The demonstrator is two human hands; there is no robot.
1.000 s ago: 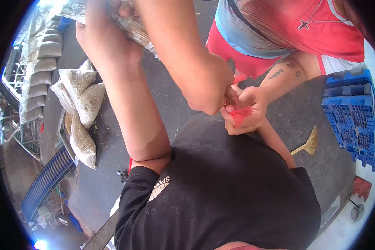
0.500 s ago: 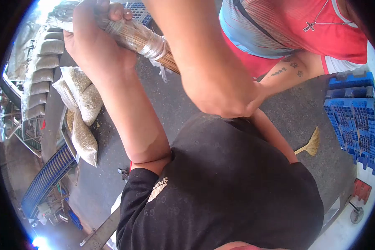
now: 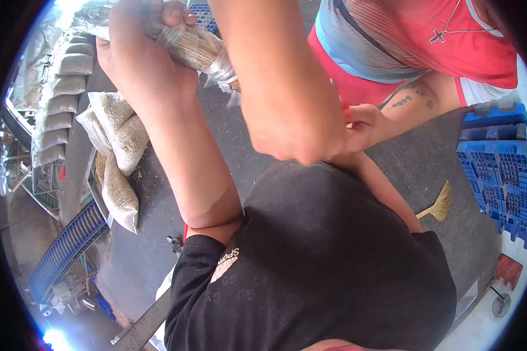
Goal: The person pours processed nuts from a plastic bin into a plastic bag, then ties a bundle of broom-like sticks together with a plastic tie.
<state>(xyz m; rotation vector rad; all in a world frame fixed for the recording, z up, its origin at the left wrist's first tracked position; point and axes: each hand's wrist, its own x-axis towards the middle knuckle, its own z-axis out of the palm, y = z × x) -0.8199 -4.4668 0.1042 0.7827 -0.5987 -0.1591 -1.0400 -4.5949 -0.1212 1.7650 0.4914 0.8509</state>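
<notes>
My left hand (image 3: 149, 55) is raised at the upper left, its fingers curled round a bundle of thin straw-coloured sticks (image 3: 198, 51) wrapped in clear plastic. Loose plastic hangs from the wrap, and the bundle's right end is hidden behind a large bare forearm (image 3: 269, 64) coming down from the top edge. That forearm ends in a rounded, blurred shape just above my black shirt (image 3: 345, 245). My right forearm (image 3: 383, 190) leads up behind it, so the fingers of my right hand are hidden. Right beside it is a co-worker's hand (image 3: 363, 126), near something small and red.
A person in a red and blue shirt (image 3: 369, 47) stands close in front. Grain-filled clear bags (image 3: 120, 193) lie at left, near a blue roller conveyor (image 3: 61, 251) and a row of stacked bags (image 3: 61, 105). Blue pallets (image 3: 495, 169) and a broom head (image 3: 439, 202) are at right.
The large forearm's lower end has shifted left, and more of the co-worker's hand and a bit of red now show beside it. My left hand still grips the bundle, slightly further right in view.
</notes>
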